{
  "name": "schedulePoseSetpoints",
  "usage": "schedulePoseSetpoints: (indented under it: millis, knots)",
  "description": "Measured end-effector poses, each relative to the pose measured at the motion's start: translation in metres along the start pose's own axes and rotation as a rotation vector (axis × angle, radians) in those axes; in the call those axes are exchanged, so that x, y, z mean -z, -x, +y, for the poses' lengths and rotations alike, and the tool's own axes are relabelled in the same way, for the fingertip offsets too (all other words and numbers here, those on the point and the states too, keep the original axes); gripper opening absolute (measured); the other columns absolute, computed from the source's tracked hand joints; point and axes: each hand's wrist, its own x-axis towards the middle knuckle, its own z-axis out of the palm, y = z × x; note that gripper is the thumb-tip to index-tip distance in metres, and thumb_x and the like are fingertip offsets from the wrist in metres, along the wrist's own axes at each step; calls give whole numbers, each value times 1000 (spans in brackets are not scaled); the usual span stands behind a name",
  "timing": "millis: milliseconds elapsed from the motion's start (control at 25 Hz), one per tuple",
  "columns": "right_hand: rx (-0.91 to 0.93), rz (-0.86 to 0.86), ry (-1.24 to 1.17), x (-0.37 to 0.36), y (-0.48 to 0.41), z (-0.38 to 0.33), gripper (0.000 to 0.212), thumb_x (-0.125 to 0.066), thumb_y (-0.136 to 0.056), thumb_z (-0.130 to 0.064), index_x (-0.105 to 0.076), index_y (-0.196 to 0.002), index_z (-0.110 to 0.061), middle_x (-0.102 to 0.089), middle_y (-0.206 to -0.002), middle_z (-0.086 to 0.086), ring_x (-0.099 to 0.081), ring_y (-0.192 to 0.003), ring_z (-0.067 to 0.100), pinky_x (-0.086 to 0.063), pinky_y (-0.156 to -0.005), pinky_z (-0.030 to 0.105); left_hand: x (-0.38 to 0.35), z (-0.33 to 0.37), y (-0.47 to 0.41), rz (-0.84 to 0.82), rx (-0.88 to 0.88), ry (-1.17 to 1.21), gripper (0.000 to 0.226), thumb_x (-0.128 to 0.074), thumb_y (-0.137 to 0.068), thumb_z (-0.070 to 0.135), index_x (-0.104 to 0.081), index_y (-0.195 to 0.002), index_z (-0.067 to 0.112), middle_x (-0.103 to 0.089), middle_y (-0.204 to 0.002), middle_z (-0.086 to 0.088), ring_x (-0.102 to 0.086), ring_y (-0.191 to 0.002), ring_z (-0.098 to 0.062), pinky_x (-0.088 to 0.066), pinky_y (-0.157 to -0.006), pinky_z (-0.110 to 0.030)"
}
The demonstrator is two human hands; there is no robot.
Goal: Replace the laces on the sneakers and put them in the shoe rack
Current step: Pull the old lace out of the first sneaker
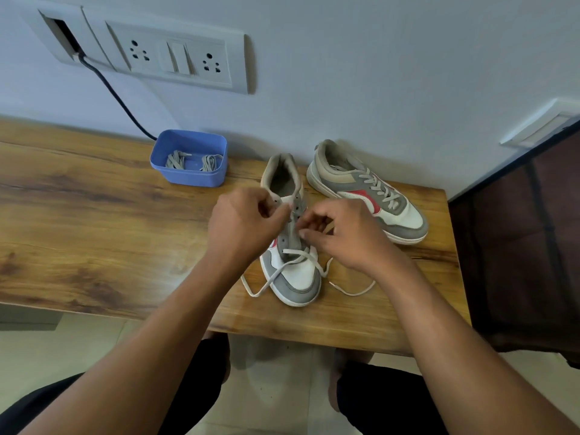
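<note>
Wooden table [94, 215], its front edge just above the person's knees: near sneaker [301, 274], centre frame, has its lace [296, 252] through the lowest eyelets only, ends loose. Left hand [248, 221] pinches one eyelet flap — right hand [345, 233] curls onto the other. Behind, far sneaker [370, 196] sits fully laced at centre right, and a blue tub [188, 180] holds laces by the wall. Racking remains — bare tabletop lies left.

A black cable [116, 92] hangs from the socket panel [157, 36] above the table [78, 215].

Pale wall [376, 58] with 2-socket panel [175, 59] backs wooden table [78, 215]; perhaps a dark cabinet [518, 246].
</note>
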Motion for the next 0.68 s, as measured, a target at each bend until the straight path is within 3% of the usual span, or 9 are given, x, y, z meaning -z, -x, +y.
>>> schedulePoseSetpoints:
  millis: [80, 200, 320, 440, 520, 600, 680]
  knots:
    - [7, -29, 56, -6, 0, -2, 13, -82, -88, -18, -79, -93, -29, -72, -79, -14, -69, -73, 1, -61, -71, 30, -2, 0, 5, -202, 128, -40, 51, -68, -87, 59, -70, -67, 12, -67, -60, -2, -64, -57, -16, -57, -55, -42]
    - [-32, -9, 50, -3, -2, 0, 13, -83, -86, -17, -80, -91, -29, -73, -78, -14, -69, -74, 1, -62, -73, 32, -2, -5, 5, -359, 224, -40, 52, -76, -80, 59, -71, -67, 9, -69, -61, -6, -69, -60, -21, -60, -62, -43]
    - [-35, -45, 50, -5, -1, -5, 12, -85, -84, -19, -80, -89, -29, -72, -75, -14, -69, -71, 3, -62, -71, 35, 0, -6, 5, -476, 235, -52, 41, -85, -74, 44, -72, -72, 5, -71, -64, -12, -70, -62, -24, -63, -66, -48]
    - [-18, -120, 171, -12, 2, -14, 10, -87, -82, -23, -80, -87, -27, -71, -74, -11, -68, -68, 5, -61, -69, 37, 7, -11, 3, -597, 270, -2, 21, -80, -78, 19, -72, -86, 1, -75, -74, -14, -75, -72, -27, -64, -73, -46]
    - [-22, -132, 240, -16, 2, -18, 11, -88, -81, -25, -79, -86, -27, -70, -75, -12, -65, -69, 4, -58, -69, 32, 14, -15, 1, -637, 188, -105, 12, -79, -79, 15, -72, -86, 9, -72, -78, -6, -71, -76, -24, -60, -69, -39]
    - [-4, -107, 289, -20, 2, -19, 11, -88, -80, -26, -78, -85, -28, -66, -74, -13, -62, -69, 3, -54, -68, 30, 22, -17, 1, -616, 79, -190, 12, -80, -78, 17, -69, -82, 22, -66, -76, 7, -62, -73, -11, -49, -62, -28]
    - [13, -92, 316, -23, 3, -17, 11, -87, -80, -28, -77, -84, -29, -64, -75, -13, -59, -69, 4, -50, -65, 29, 27, -20, 0, -597, -15, -160, 19, -78, -76, 15, -67, -85, 29, -68, -77, 11, -62, -73, -3, -55, -68, -31]
